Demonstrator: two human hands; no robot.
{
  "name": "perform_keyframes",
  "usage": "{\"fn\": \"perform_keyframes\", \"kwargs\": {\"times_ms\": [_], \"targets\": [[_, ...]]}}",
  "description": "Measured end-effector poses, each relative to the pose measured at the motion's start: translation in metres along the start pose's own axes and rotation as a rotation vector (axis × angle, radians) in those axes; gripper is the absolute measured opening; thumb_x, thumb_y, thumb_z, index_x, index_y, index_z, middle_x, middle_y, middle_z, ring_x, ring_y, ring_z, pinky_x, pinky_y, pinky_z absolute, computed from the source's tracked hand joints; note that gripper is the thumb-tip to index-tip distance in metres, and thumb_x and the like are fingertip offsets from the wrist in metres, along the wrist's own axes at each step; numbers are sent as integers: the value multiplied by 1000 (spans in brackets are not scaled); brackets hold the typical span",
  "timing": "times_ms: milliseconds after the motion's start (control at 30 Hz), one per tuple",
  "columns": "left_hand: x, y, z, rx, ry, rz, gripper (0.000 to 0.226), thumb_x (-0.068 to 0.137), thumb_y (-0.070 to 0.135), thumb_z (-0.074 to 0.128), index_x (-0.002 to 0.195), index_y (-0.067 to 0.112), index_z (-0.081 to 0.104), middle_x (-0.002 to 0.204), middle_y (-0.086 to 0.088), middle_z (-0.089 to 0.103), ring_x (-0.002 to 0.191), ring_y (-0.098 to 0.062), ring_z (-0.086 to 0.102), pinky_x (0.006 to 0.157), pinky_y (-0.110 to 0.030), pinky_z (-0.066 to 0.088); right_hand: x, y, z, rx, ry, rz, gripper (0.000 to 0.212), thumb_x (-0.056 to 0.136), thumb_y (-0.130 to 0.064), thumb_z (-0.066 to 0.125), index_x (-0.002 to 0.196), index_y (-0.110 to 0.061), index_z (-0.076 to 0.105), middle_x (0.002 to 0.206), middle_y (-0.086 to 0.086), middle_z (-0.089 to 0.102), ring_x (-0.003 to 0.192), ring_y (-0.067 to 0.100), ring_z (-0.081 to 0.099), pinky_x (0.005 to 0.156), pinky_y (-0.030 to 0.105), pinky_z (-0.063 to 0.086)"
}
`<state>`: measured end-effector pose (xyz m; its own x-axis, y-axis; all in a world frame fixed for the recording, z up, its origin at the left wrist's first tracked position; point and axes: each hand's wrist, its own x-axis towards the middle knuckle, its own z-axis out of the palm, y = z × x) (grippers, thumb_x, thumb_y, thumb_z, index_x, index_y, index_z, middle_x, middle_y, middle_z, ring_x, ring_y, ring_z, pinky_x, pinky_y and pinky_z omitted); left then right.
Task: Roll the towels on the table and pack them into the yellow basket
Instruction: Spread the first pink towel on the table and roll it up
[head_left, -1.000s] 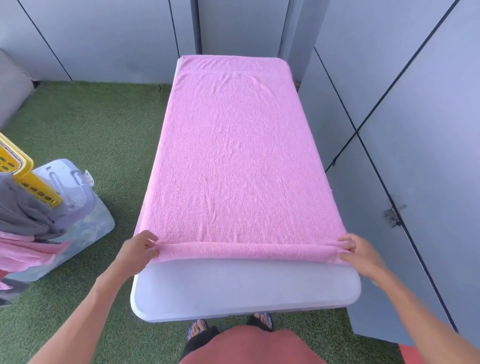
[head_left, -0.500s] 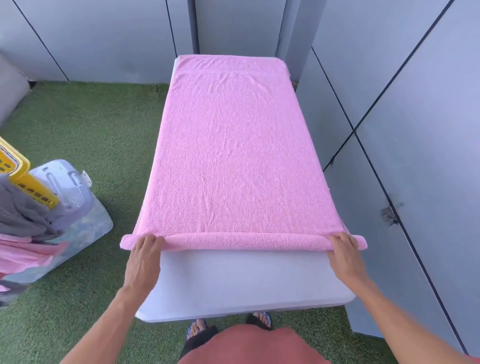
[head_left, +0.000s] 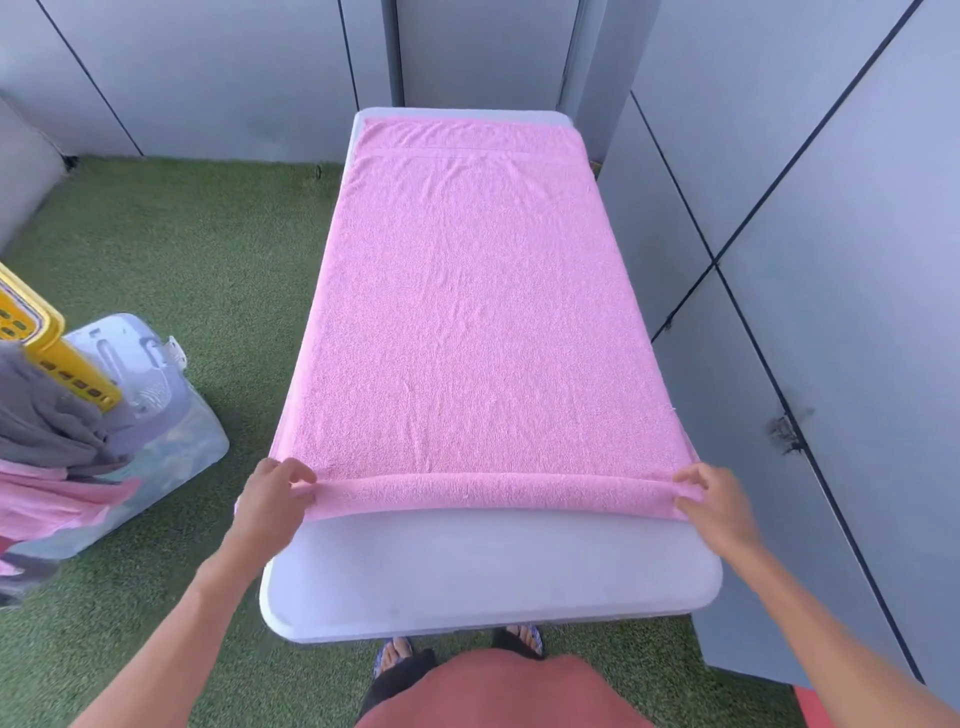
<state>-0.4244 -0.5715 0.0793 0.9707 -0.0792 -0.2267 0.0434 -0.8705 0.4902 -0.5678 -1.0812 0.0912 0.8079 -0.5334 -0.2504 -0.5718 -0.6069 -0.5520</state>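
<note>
A pink towel (head_left: 467, 312) lies spread flat along the white table (head_left: 493, 571), its near edge turned into a thin roll (head_left: 493, 491) across the table's width. My left hand (head_left: 272, 501) pinches the roll's left end, fingers curled over it. My right hand (head_left: 714, 506) pinches the right end the same way. The yellow basket (head_left: 36, 332) stands at the far left on the floor, mostly out of frame, with grey and pink cloth hanging over it.
A clear plastic tub with a lid (head_left: 150, 410) sits beside the basket on the green turf (head_left: 182, 249). Grey wall panels (head_left: 805, 260) stand close along the table's right side and behind it. My feet (head_left: 395, 652) show under the near table edge.
The roll has gained a turn and shifted slightly further up the table. Both hands went from lying flat on it to pinching its ends.
</note>
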Motion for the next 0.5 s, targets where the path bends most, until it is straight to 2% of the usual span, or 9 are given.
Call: {"fn": "perform_keyframes", "kwargs": {"times_ms": [67,133,200,300,333,400,433,500], "targets": [[-16,1,10,222,193,156,12,83,-1,64,86,10,68,91,-7,53,82,-30,48,73,-46,46,-18,0,12,-291,150,-141,29,76,3,67,93,-19,71,104,5,57,107,29,48,93,40,39],[-36,0,20,344,276,245,17,81,1,66,95,10,67,98,-10,55,84,-30,48,72,-44,45,-38,6,23,-495,227,-247,40,71,4,70,106,-17,70,112,7,57,107,31,45,91,47,44],[-48,-7,33,369,225,296,38,76,5,72,112,9,62,112,-13,54,100,-33,51,80,-45,49,-51,10,33,-544,218,-291,53,67,1,73,117,-10,64,119,11,53,111,33,44,85,49,50],[-41,-14,43,371,135,308,60,77,-2,69,133,4,49,130,-17,49,128,-38,42,98,-50,47,-39,8,38,-471,152,-292,54,67,4,74,118,-2,59,119,15,51,115,36,41,96,50,46],[-35,-12,42,320,126,290,58,78,-8,66,132,4,50,130,-16,49,129,-37,41,97,-51,48,-31,6,37,-441,130,-278,52,67,6,72,117,-1,61,117,15,51,115,37,42,98,48,44],[-22,-2,33,239,98,226,48,81,-14,57,124,8,55,120,-9,54,119,-31,46,80,-48,55,-15,0,35,-403,67,-249,49,69,9,69,117,-2,63,113,13,55,114,37,46,100,44,41],[-16,2,28,236,84,199,44,83,-14,52,120,10,57,113,-6,57,112,-28,48,72,-45,54,-9,-2,33,-407,34,-249,48,71,9,68,117,-2,63,110,12,58,113,36,49,101,43,40],[-7,2,19,240,32,192,39,86,-11,47,114,13,61,102,-4,59,104,-26,50,69,-40,49,-6,-2,27,-433,-31,-253,42,75,7,66,116,-2,64,106,12,61,108,35,52,98,42,40]]}}
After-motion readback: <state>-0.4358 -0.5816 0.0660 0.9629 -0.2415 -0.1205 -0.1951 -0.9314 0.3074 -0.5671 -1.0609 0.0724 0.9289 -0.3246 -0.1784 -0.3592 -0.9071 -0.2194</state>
